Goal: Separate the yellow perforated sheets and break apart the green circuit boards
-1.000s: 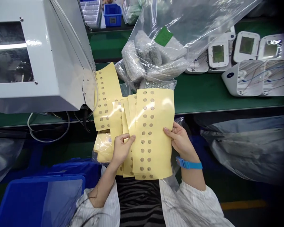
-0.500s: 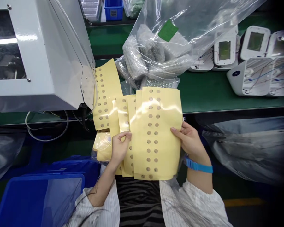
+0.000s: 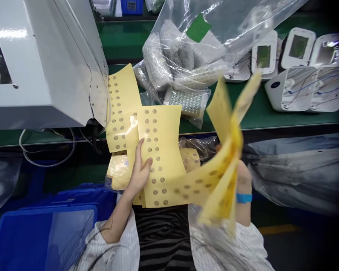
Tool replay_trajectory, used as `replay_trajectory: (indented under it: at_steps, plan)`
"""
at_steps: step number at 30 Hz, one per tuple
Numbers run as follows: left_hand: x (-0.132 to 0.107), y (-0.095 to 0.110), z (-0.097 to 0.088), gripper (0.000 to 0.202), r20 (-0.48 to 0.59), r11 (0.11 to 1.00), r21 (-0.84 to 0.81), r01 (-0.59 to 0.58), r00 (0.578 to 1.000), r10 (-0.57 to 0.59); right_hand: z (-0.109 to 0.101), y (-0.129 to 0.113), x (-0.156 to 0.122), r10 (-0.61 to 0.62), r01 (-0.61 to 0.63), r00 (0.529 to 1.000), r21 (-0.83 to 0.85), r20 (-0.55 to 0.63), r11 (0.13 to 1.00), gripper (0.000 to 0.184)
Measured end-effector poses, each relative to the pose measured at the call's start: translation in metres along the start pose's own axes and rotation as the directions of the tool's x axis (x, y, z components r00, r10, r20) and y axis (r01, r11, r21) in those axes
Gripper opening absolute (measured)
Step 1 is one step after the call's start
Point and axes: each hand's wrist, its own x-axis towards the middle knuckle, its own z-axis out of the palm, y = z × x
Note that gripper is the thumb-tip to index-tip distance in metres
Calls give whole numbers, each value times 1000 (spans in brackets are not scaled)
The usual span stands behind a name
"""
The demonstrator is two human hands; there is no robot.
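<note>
Yellow sheets point(image 3: 169, 145) with two columns of round grey dots lie fanned over my lap and the bench edge. My left hand point(image 3: 139, 173) grips them at their left side, its thumb and forefinger lying on the front. On the right, my right hand point(image 3: 241, 175) holds more yellow sheets point(image 3: 228, 154), bent, flared apart and blurred by motion. These cover most of its fingers. Another dotted yellow sheet point(image 3: 123, 98) leans beside the machine at the left. Under the left hand's sheets sits a clear bag of yellow sheets point(image 3: 119, 165).
A white machine point(image 3: 70, 75) stands on the left of the green bench point(image 3: 243, 122), cables hanging below. Behind the sheets lies a large clear bag point(image 3: 183, 56) of wrapped parts. White device housings point(image 3: 290, 90) stand at right. A blue bin point(image 3: 22, 241) is at lower left.
The stack has come apart: my right hand has swung several sheets to the right, bending them. My left hand keeps the others. The view has shifted slightly.
</note>
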Motion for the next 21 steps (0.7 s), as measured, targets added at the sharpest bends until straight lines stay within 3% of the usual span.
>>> replay_trajectory:
  at_steps: [4,9,16,21]
  plan:
    - [0,-3,3,66,0,998,-50,49,999,-49,32,2,-2,131,-128,991,164,-12,978,44]
    - [-2,-1,4,61,26,969,-183,165,986,-163,44,6,2,66,-58,997,169,-45,984,47]
    - [-3,-1,14,47,43,940,-313,139,990,-132,62,3,-2,70,-70,998,109,2,992,47]
    - [-3,-7,20,49,7,967,-237,97,995,-98,84,3,-8,68,-68,998,83,6,994,45]
